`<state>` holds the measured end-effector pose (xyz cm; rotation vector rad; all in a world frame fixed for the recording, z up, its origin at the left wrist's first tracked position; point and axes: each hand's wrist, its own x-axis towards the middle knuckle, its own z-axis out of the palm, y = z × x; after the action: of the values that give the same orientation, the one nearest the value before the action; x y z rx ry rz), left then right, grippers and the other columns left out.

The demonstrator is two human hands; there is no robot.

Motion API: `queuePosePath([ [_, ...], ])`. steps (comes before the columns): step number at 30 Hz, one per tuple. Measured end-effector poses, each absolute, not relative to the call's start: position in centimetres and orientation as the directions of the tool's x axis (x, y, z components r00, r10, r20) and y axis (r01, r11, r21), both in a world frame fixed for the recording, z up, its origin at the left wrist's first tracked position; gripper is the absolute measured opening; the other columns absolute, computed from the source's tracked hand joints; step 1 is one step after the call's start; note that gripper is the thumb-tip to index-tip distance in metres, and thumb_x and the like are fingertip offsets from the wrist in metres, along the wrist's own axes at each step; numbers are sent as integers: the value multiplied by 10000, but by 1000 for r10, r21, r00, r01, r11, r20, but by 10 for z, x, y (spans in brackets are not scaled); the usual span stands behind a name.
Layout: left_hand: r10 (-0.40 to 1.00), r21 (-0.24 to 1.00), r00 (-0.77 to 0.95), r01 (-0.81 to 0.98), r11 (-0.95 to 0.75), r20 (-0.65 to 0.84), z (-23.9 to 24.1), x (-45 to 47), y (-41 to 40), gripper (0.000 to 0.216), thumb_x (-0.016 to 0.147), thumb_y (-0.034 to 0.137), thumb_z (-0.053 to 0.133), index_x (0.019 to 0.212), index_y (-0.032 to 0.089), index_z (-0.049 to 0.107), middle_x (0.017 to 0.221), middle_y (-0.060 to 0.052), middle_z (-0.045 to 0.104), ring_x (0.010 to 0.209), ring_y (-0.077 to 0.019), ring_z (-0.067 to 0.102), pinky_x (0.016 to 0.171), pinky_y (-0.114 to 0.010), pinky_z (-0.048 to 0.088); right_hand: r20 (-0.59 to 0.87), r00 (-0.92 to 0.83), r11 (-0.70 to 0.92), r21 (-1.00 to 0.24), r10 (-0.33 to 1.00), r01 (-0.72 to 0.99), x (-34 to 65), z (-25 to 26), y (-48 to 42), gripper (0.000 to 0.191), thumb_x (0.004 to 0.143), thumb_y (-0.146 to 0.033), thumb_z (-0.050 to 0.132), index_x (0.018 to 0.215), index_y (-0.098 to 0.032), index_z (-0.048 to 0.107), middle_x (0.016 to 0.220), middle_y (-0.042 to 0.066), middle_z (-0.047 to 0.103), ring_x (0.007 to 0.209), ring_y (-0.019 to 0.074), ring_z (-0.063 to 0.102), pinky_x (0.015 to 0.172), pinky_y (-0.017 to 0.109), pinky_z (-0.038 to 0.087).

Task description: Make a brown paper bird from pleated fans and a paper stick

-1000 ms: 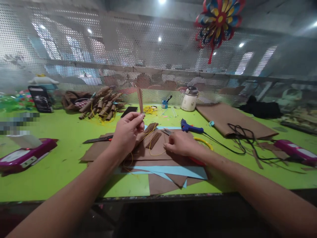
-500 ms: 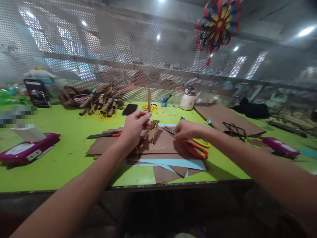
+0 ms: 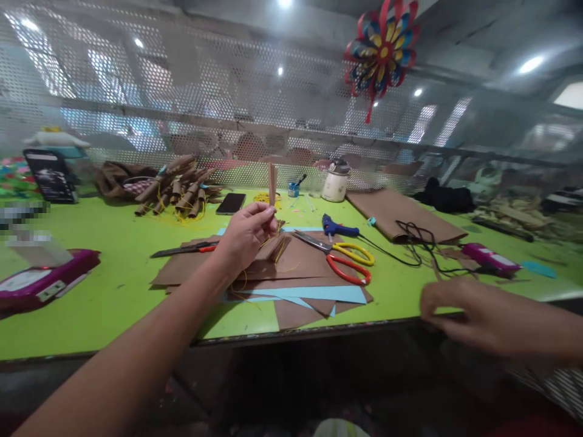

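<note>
My left hand (image 3: 248, 237) is pinched around a narrow brown paper strip (image 3: 272, 185), which stands upright above my fingertips. Below it, thin yellow thread (image 3: 246, 282) trails over brown paper sheets (image 3: 300, 258) and light blue paper (image 3: 337, 294). Folded brown strips (image 3: 273, 247) lie partly hidden under that hand. My right hand (image 3: 460, 312), blurred by motion, is over the table's front edge with its fingers bent; whether they hold anything cannot be made out. Scissors (image 3: 334, 247) with one yellow and one red handle rest on the paper, blades parted.
A blue glue gun (image 3: 339, 227) with a black cord lies behind the scissors. Second scissors (image 3: 184, 249) are at left. Further back are rolled brown paper bundles (image 3: 182, 188), a phone (image 3: 231, 204) and a white jar (image 3: 336, 183). Purple power strips (image 3: 59, 279) flank the work.
My right hand has moved away from the scissors, right and towards me, uncovering the glue gun. My left hand still holds the brown strip upright. The view has turned slightly right.
</note>
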<state>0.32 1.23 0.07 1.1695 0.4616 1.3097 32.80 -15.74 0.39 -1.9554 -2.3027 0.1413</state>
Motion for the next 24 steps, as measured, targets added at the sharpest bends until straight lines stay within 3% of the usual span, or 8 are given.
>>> queuePosePath([
  [1,892,838,302,-528,-137,335,3,2,10,126,686,143,663,725,141,544,585,21,519,543,-73,504,515,-177,386,-1,-278,271,-214,961,938,314,9,-146,111,739,-256,569,761,-276,676,805,39,671,753,186,613,704,291,483],
  [4,842,788,391,-613,-62,371,12,-1,2,97,711,125,623,707,155,531,575,22,466,544,-85,474,525,-207,388,185,-413,453,-337,892,825,264,18,-105,217,827,-235,472,938,-221,658,1002,85,646,923,207,584,844,333,440],
  [9,794,801,491,-598,8,358,22,-5,-9,78,688,124,618,680,160,549,594,5,454,517,-85,419,511,-232,364,400,-403,565,-503,823,655,184,6,-32,456,736,-106,547,1181,-204,540,1086,76,598,747,125,562,719,274,463],
  [11,796,807,493,-591,11,351,23,-8,-10,77,682,136,628,681,160,554,596,6,455,507,-83,406,511,-237,365,395,-457,604,-547,797,580,161,0,-11,386,720,-114,589,1100,-184,578,1050,59,615,721,112,560,679,246,456],
  [14,787,817,501,-577,-7,361,24,-14,-10,66,702,161,626,714,165,562,596,1,491,522,-98,444,536,-249,385,444,-530,690,-511,723,513,151,-5,10,124,801,-173,535,799,-138,654,785,31,650,688,115,565,667,233,435],
  [17,789,835,487,-547,-60,375,23,-18,-8,41,740,171,606,756,168,569,636,-28,572,679,-164,570,687,-302,441,596,-348,674,-500,723,544,174,-2,24,200,831,-217,496,776,-119,662,774,63,668,732,138,591,722,263,443],
  [20,808,857,469,-508,-85,357,22,-17,-5,27,761,154,589,756,156,563,747,-71,644,866,-220,608,836,-365,429,589,-151,546,-581,794,604,211,1,38,228,821,-268,492,794,-127,668,806,78,686,704,158,620,676,282,468],
  [24,796,812,439,-573,-109,417,22,-17,-3,28,776,132,569,761,152,557,669,-36,609,777,-173,607,830,-340,438,580,28,472,-689,814,550,240,-9,52,239,769,-327,542,752,-130,676,730,78,684,636,184,640,602,296,487],
])
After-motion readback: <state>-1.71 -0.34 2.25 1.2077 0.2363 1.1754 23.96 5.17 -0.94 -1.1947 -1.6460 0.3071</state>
